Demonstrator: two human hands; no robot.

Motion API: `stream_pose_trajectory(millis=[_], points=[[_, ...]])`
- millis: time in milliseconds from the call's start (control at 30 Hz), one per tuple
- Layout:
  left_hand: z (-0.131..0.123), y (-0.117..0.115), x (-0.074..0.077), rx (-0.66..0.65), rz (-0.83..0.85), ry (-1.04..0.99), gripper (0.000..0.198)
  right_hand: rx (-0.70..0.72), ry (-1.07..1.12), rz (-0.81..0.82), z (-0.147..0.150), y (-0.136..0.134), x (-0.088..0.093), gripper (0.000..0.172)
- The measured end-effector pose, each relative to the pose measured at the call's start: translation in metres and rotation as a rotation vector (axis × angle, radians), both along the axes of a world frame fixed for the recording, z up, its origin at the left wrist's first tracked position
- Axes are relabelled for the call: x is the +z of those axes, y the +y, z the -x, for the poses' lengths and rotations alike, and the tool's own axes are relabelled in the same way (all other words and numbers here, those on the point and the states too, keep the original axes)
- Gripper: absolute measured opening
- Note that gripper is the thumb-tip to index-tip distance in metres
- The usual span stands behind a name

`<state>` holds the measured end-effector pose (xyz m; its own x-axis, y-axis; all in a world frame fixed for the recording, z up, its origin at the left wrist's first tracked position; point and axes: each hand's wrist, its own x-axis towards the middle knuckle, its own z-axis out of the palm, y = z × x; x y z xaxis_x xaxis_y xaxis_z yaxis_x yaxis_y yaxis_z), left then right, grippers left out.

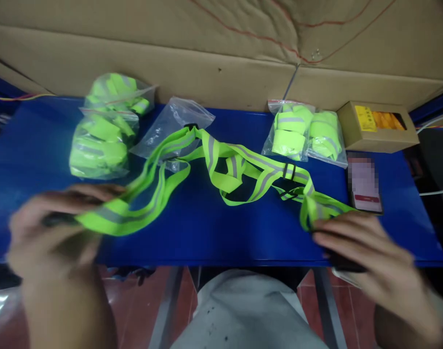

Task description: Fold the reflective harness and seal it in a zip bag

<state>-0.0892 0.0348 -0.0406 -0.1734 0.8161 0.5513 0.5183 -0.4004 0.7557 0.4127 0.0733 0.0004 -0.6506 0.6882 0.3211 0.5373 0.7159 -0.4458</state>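
Lime-green webbing [225, 183]; strung between left and right hands [54, 228] [370, 252]; gripped by both

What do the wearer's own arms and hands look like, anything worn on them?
The left grip and right grip are ungloved human hands. The left forearm shows no sleeve; motion blur leaves rings, small markings and any right sleeve uncertain.

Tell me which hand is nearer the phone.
Right. The right hand is close by, on the near side of the phone; the left hand is far to its left.
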Motion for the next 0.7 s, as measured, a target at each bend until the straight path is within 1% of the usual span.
stream_pose_trajectory(millis=[33,100,167,233,300,333,400,433,533,567,633,700], points=[[-0.014,-0.008,0.001,-0.064,0.002,-0.028,0.036,0.073,-0.092,-0.034,0.012,-0.009,-0.007,0.065],[-0.043,-0.023,0.005,-0.132,0.058,0.071,0.044,0.096,-0.216,-0.147,0.035,-0.024,-0.022,0.061],[-0.071,-0.036,0.005,-0.128,0.067,0.174,0.049,0.087,-0.269,-0.245,0.056,-0.032,-0.035,0.051],[-0.096,-0.044,0.003,-0.092,0.046,0.294,0.050,0.081,-0.265,-0.275,0.074,-0.035,-0.042,0.044],[-0.117,-0.046,-0.001,-0.080,0.056,0.425,0.045,0.097,-0.228,-0.277,0.088,-0.035,-0.043,0.042],[-0.126,-0.045,-0.003,-0.093,0.035,0.472,0.040,0.115,-0.207,-0.276,0.094,-0.035,-0.044,0.042],[-0.140,-0.042,-0.007,-0.114,-0.013,0.540,0.034,0.120,-0.161,-0.282,0.105,-0.034,-0.045,0.042],[-0.145,-0.041,-0.009,-0.101,-0.041,0.572,0.031,0.103,-0.139,-0.285,0.109,-0.033,-0.047,0.044],[-0.156,-0.042,-0.018,0.014,-0.092,0.648,0.022,0.020,-0.092,-0.290,0.116,-0.030,-0.055,0.048],[-0.159,-0.044,-0.022,0.033,-0.099,0.646,0.018,0.010,-0.081,-0.289,0.117,-0.029,-0.056,0.049],[-0.164,-0.047,-0.030,0.011,-0.101,0.591,0.016,0.026,-0.047,-0.273,0.117,-0.027,-0.057,0.047],[-0.167,-0.047,-0.035,-0.040,-0.067,0.488,0.022,0.052,0.027,-0.220,0.116,-0.024,-0.052,0.043]])
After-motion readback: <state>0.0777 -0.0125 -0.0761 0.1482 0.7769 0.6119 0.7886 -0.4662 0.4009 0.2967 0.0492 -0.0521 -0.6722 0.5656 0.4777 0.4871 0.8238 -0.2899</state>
